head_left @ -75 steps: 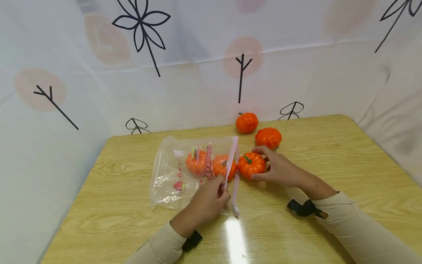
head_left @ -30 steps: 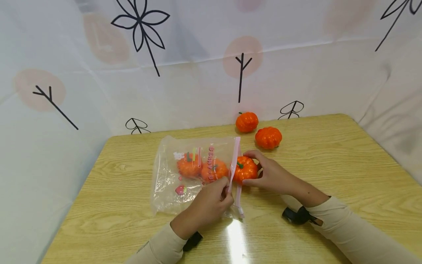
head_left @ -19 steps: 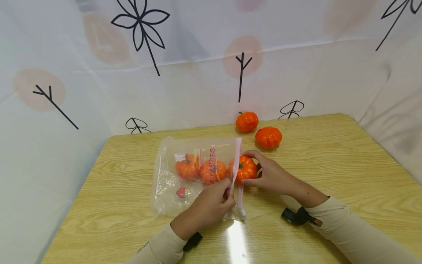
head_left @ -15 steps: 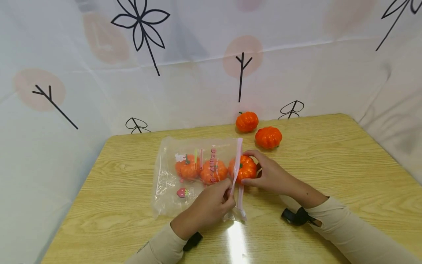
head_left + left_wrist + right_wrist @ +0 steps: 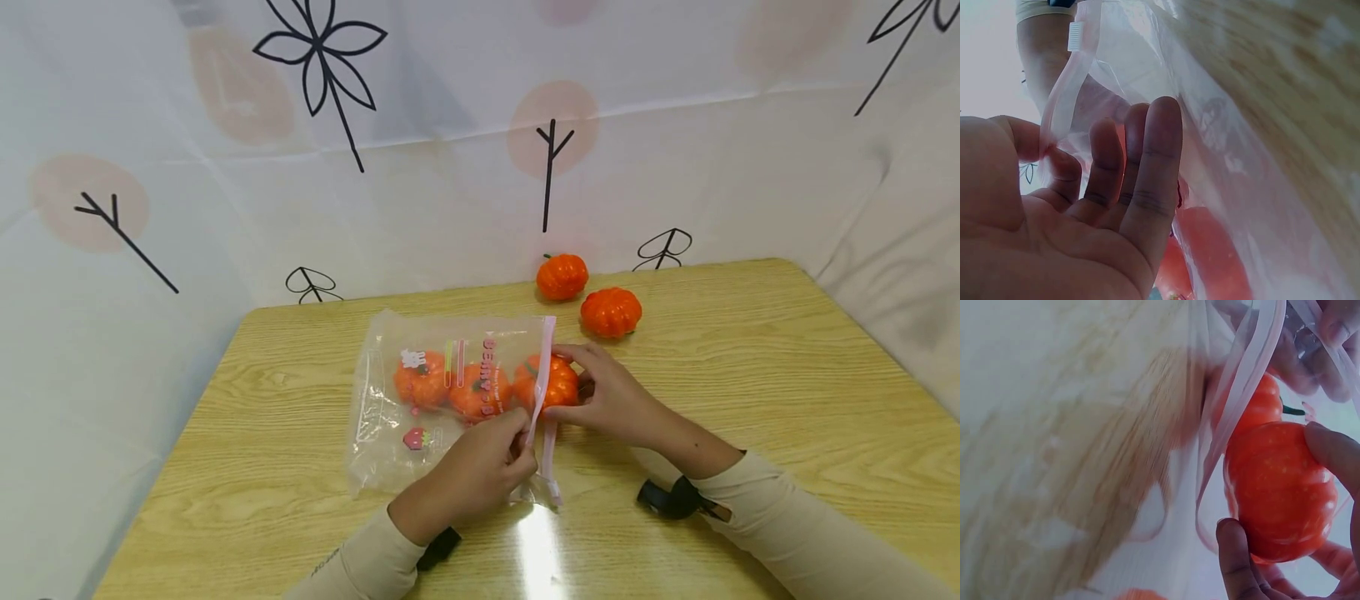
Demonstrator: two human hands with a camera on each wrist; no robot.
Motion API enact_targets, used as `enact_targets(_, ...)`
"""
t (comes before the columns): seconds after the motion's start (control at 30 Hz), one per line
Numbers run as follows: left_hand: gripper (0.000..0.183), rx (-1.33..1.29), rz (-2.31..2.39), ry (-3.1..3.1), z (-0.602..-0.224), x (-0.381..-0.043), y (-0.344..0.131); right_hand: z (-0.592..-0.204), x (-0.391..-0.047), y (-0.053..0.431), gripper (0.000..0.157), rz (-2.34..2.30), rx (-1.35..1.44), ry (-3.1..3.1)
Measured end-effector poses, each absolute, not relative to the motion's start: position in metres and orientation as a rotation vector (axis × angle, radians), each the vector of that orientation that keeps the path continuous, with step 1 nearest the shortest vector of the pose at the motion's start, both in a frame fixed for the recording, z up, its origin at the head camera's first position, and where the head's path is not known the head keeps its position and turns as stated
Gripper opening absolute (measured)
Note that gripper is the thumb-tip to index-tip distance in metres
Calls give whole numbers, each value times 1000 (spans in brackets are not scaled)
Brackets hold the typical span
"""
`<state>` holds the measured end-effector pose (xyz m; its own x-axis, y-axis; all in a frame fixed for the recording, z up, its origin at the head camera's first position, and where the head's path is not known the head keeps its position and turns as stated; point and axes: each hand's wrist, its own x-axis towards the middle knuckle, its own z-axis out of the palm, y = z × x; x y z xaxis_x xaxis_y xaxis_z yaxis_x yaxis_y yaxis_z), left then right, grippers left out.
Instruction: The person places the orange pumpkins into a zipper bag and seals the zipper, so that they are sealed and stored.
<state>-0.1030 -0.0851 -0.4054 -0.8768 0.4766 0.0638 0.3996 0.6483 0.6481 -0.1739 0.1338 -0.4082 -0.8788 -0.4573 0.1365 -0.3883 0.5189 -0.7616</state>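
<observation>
A clear plastic zip bag with a pink edge lies on its side, its mouth facing right. Two orange toy pumpkins, one to the left and one in the middle, sit inside it. My left hand pinches the pink edge between thumb and forefinger; its other fingers extend along the bag in the left wrist view. A third pumpkin is halfway through the mouth, gripped by my right hand between thumb and fingers. In the right wrist view it comes right up to a pumpkin inside.
Two more orange pumpkins, one at the back and one nearer, rest on the wooden table behind my right hand. A white printed cloth hangs behind the table's far edge.
My right hand has moved left, bringing the third pumpkin from outside the mouth to partly inside. The two bagged pumpkins have shifted left. My left hand moved slightly right with the edge.
</observation>
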Motion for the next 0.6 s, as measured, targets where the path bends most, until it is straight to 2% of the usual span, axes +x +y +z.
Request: enact_targets(0.6,13,751,1031,2735,-403,-104,-86,-410,-174,129,77,-1307,-807,2667)
